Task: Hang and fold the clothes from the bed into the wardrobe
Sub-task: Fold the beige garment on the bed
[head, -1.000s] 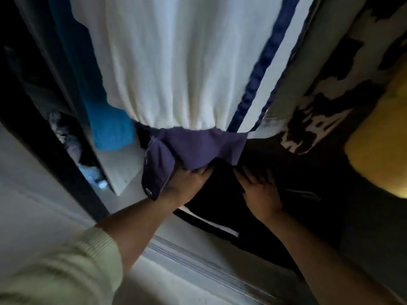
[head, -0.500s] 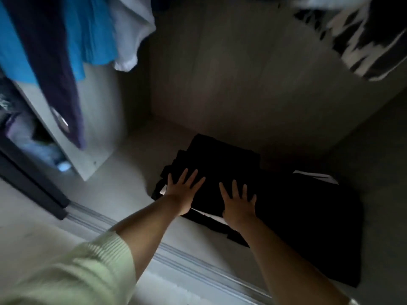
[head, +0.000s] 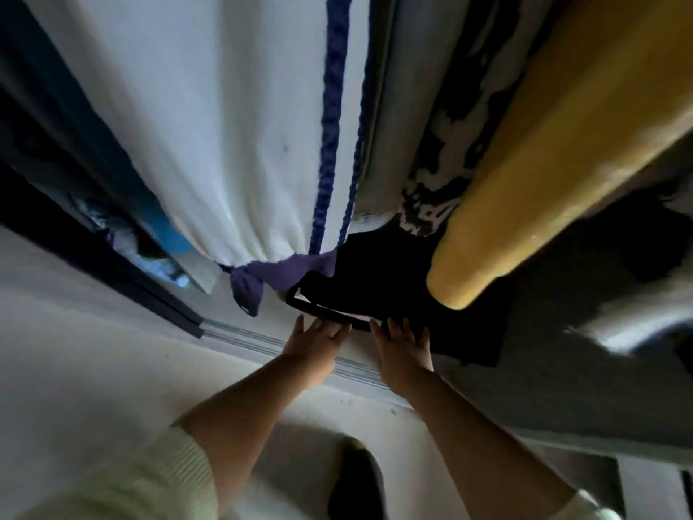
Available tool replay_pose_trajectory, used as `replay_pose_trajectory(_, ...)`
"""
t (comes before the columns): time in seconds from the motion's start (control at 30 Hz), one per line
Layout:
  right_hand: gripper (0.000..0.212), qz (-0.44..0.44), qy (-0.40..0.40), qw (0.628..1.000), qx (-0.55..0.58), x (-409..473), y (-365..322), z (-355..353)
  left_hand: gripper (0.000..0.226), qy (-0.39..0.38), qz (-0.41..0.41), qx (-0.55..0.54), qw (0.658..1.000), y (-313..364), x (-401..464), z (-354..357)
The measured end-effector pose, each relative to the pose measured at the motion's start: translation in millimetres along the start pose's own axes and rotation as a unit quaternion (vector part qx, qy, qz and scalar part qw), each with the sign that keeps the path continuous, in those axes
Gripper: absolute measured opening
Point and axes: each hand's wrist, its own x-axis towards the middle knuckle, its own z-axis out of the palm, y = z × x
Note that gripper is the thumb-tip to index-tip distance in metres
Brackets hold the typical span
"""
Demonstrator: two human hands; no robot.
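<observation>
A folded pile of black clothes lies on the wardrobe floor, partly hidden under hanging garments. My left hand hovers at the pile's near edge with fingers spread, holding nothing. My right hand rests flat on the pile's front edge, fingers apart. Above hang a white garment with a blue stripe and purple hem, a black-and-white patterned garment and a yellow garment.
The wardrobe's sliding-door track runs across the floor in front of the pile. A dark door frame stands at left, with a blue garment behind it. My dark-socked foot is on the pale floor below.
My head has dropped back behind the hanging clothes, which cover the upper view again. Both hands have drawn back from the top of the black pile to its near edge.
</observation>
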Motion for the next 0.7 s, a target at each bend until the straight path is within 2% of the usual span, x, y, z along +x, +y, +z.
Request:
replay_pose_trajectory(0.07, 0.066, 0.006, 0.020, 0.999, 0.041, -44.1, -3.6, -13.7, 0.066, -0.047, 0.003, 0.007, 0.999, 12.4, -36.8, -25.6)
replay_pose_trajectory(0.17, 0.048, 0.022, 0.063, 0.994, 0.088, -109.6, 3.8, -47.9, 0.054, -0.014, 0.044, 0.014, 0.999, 32.9, -82.9, -79.7)
replay_pose_trajectory(0.27, 0.039, 0.074, 0.082, 0.984, 0.137, -176.7, 18.4, -84.4, 0.050, 0.036, 0.089, 0.020, 0.995, 58.7, -121.2, -138.0)
replay_pose_trajectory(0.5, 0.032, 0.174, 0.101, 0.961, 0.191, -316.2, 54.2, -112.9, 0.044, 0.056, 0.190, 0.054, 0.979, 151.3, -199.5, -227.9)
replay_pose_trajectory(0.7, 0.030, 0.286, 0.124, 0.920, 0.237, -435.6, 137.3, -108.1, 0.045, 0.087, 0.302, 0.070, 0.947, 276.4, -227.0, -287.3)
